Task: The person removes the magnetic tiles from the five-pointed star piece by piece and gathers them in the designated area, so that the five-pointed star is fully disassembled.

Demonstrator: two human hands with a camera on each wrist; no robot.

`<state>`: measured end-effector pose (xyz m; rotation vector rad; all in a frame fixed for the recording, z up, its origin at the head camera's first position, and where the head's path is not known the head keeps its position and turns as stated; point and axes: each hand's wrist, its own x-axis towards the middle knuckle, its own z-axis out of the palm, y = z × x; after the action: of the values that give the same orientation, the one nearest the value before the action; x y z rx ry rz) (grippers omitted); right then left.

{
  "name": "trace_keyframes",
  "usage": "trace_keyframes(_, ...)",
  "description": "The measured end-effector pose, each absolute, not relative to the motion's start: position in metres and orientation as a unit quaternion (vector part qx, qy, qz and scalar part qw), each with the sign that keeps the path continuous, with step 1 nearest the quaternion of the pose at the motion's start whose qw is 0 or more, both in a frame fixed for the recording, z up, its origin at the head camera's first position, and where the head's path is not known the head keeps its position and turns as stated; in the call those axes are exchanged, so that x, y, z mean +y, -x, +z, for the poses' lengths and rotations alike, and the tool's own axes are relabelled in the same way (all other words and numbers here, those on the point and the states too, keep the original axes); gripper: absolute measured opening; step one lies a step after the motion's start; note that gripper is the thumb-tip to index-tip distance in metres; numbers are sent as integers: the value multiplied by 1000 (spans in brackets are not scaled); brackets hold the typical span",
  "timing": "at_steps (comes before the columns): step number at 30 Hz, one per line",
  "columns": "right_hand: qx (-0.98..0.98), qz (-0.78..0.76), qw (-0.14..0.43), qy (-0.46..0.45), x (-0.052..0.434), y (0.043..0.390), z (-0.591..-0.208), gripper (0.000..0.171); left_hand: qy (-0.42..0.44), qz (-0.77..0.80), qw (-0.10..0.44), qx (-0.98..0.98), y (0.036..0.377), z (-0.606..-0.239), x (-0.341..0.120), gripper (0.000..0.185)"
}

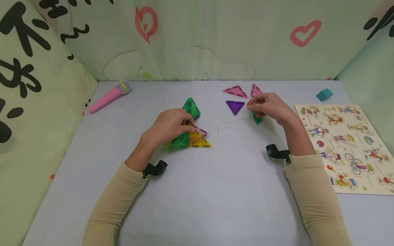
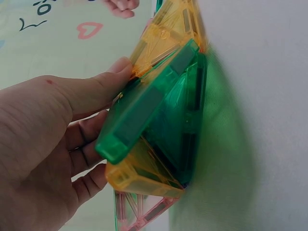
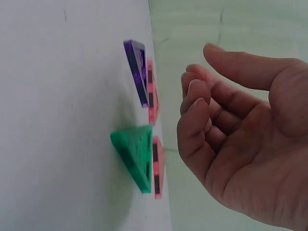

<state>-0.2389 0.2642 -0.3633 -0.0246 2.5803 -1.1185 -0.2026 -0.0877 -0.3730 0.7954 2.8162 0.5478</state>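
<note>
Hands are working apart over a grey surface [image 1: 197, 191], both forearms in beige sleeves reaching forward from the near edge. The left hand [image 1: 170, 124] is lying palm-down on a cluster of tiles [image 1: 191, 136], its fingers bending over the top and its thumb pressing a tilted green tile [image 2: 149, 113] in the left wrist view, so it is gripping the cluster; yellow tiles [image 2: 168, 31] are showing above and below that green one, and a pink tile [image 1: 201, 130] is sticking out at the cluster's right. The cluster is sitting near the middle of the surface, with an upright green pyramid [image 1: 191, 106] just behind the hand. The right hand [image 1: 267, 106] is hovering further back and to the right, wrist raised, fingers loosely curling and holding nothing in the right wrist view; a small green tile [image 3: 134, 156] is lying just beside it, partly under it in the head view. A purple tile [image 1: 235, 106] is lying just left of that hand, and two pink triangles [image 1: 235, 91] are lying behind. A pink microphone [image 1: 109, 96] is resting far left, a teal block [image 1: 324, 94] far right, and a puzzle board [image 1: 347, 147] beside the right forearm.
</note>
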Motion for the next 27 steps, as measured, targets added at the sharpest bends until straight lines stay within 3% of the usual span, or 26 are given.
trace_keyframes(16, 844, -358, 326, 229, 188, 218, -374, 20, -262, 199, 101, 939, 205, -375, -88, 25)
trace_keyframes(27, 847, -335, 317, 265, 151, 203, -384, 12, -272, 203, 101, 935, 206, -374, -89, 24)
